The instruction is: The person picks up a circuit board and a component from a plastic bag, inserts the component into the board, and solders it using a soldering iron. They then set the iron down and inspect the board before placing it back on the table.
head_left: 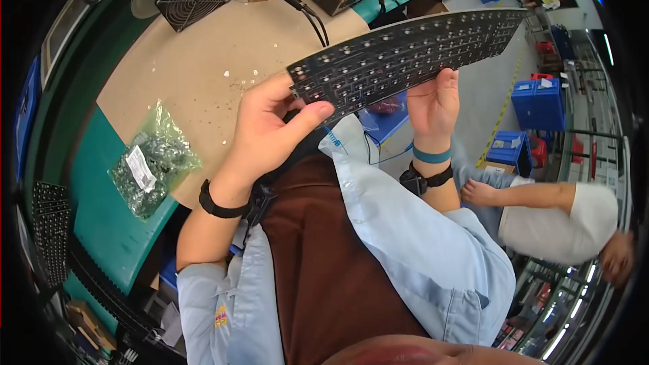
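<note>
Left hand (274, 128) clamped on end of black circuit board (399, 61); right hand (433, 108) at lower edge, grip unclear. Advisable: edge hold, no flexing.

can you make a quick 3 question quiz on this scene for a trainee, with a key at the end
1. Multiple choice: what is the left hand gripping at one end?
a) a blue crate
b) a long dark circuit board
c) a black fan

2. True or false: the clear plastic bag lies to the left of the left hand.

3. Fill in the colour: the wrist band nearest the right hand is ____.

Key: 1 b; 2 true; 3 teal (blue-green).
</note>
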Demonstrator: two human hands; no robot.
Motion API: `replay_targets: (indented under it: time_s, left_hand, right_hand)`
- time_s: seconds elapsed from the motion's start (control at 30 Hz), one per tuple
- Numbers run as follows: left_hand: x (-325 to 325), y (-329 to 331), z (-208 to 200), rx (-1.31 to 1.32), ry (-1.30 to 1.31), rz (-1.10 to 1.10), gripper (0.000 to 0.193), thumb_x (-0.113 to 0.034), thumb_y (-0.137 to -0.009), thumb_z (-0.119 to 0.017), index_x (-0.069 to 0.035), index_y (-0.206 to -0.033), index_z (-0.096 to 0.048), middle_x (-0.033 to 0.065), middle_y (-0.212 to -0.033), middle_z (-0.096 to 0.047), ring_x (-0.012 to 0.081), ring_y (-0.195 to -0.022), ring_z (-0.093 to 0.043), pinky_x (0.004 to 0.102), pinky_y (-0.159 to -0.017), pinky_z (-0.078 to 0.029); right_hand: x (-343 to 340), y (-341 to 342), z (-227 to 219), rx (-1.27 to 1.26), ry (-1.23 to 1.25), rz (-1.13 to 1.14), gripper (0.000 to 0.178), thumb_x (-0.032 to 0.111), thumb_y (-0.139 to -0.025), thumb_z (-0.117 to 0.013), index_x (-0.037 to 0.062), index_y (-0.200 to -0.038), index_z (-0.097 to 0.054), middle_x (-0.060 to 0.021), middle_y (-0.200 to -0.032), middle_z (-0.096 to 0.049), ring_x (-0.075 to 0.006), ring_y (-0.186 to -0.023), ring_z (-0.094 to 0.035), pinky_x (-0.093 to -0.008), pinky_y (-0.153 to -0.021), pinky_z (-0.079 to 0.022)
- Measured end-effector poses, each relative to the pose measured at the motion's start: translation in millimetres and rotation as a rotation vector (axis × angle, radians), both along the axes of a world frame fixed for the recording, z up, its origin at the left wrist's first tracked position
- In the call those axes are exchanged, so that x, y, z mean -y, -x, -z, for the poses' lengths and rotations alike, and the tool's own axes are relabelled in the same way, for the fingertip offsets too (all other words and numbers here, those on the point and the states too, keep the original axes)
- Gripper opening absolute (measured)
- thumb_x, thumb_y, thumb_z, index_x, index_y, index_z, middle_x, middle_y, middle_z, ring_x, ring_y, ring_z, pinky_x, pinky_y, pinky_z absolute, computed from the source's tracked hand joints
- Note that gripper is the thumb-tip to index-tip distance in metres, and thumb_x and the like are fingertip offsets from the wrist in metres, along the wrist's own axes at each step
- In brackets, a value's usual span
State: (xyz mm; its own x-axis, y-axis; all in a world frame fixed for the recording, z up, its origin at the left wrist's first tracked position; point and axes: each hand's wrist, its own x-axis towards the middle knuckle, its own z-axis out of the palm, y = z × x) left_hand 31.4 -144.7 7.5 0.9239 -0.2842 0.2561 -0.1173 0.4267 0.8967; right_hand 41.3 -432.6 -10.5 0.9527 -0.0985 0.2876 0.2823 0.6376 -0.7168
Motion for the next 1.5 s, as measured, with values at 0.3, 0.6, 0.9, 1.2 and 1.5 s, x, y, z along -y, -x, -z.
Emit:
replay_targets:
  time_s: [0.3, 0.6, 0.9, 1.2, 1.5]
  left_hand:
    - [11, -25, -16, 0.835, -0.534, -0.346, 0.048, 0.012, -0.072, -0.067, -0.009, -0.114, -0.074, 0.0081, -0.099, -0.074, 0.0237, -0.087, -0.071, 0.0310, -0.077, -0.056]
    - [17, -10, -20, 0.609, -0.443, -0.304, 0.053, 0.011, -0.069, -0.066, -0.010, -0.117, -0.072, 0.0084, -0.103, -0.074, 0.0250, -0.094, -0.071, 0.0331, -0.080, -0.056]
    - [1, -11, -4, -0.004, -0.316, 0.066, 0.047, -0.003, -0.090, -0.061, 0.004, -0.137, -0.055, 0.0123, -0.124, -0.069, 0.0206, -0.108, -0.069, 0.0335, -0.094, -0.055]
    - [-1, -3, 15, -0.649, 0.475, 0.560, 0.045, -0.024, -0.108, -0.040, 0.007, -0.139, -0.050, 0.0172, -0.131, -0.064, 0.0253, -0.115, -0.066, 0.0401, -0.101, -0.053]
    - [-7, -1, -6, -0.660, 0.427, 0.541, 0.047, -0.027, -0.108, -0.042, 0.009, -0.136, -0.053, 0.0165, -0.127, -0.066, 0.0243, -0.113, -0.067, 0.0388, -0.100, -0.053]
  right_hand:
    - [12, -5, -19, -0.042, -0.233, -0.218, 0.108, 0.056, -0.086, -0.073, -0.0091, -0.152, -0.017, -0.0210, -0.161, -0.028, -0.0339, -0.148, -0.030, -0.0562, -0.126, -0.019]
    - [12, -11, -4, -0.006, -0.601, -0.161, 0.114, 0.072, -0.070, -0.077, -0.0051, -0.143, -0.037, -0.0193, -0.150, -0.042, -0.0355, -0.145, -0.034, -0.0651, -0.125, -0.012]
    - [1, -17, 0, 0.090, -0.503, -0.075, 0.078, 0.055, -0.087, -0.069, 0.0040, -0.141, -0.047, -0.0107, -0.147, -0.047, -0.0280, -0.143, -0.039, -0.0597, -0.124, -0.019]
    - [-1, -37, 10, 0.266, -0.630, -0.348, 0.067, 0.051, -0.095, -0.058, 0.0116, -0.148, -0.044, -0.0094, -0.149, -0.047, -0.0253, -0.144, -0.038, -0.0553, -0.125, -0.020]
    - [-15, -27, -26, 0.154, -0.428, -0.178, 0.053, 0.045, -0.109, -0.028, 0.0129, -0.148, -0.047, -0.0089, -0.151, -0.048, -0.0241, -0.144, -0.040, -0.0572, -0.123, -0.026]
